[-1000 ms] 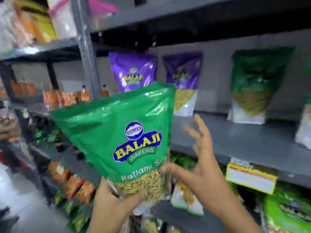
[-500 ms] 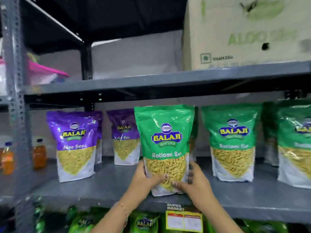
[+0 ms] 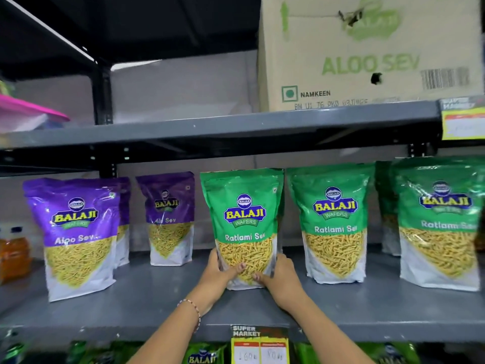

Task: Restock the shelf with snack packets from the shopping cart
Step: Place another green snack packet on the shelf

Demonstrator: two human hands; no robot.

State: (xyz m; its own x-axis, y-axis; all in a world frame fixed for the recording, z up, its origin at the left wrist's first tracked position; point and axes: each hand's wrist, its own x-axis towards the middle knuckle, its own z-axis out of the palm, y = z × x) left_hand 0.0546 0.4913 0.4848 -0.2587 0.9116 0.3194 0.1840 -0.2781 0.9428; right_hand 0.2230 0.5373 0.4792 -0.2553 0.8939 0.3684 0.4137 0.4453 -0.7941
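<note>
Packet (image 3: 242, 224) stands upright on the shelf (image 3: 147, 308), long axis vertical, between a purple pouch (image 3: 168, 219) and a green one (image 3: 333, 227). Left hand (image 3: 217, 271) and right hand (image 3: 282, 274) clasp its lower corners from below, equally near.

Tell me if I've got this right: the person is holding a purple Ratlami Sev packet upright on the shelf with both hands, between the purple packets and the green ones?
Not quite. The Ratlami Sev packet that the left hand and right hand hold upright on the shelf is green, not purple, as the head view shows. It stands between the purple Aloo Sev packets and the other green packets.
</note>
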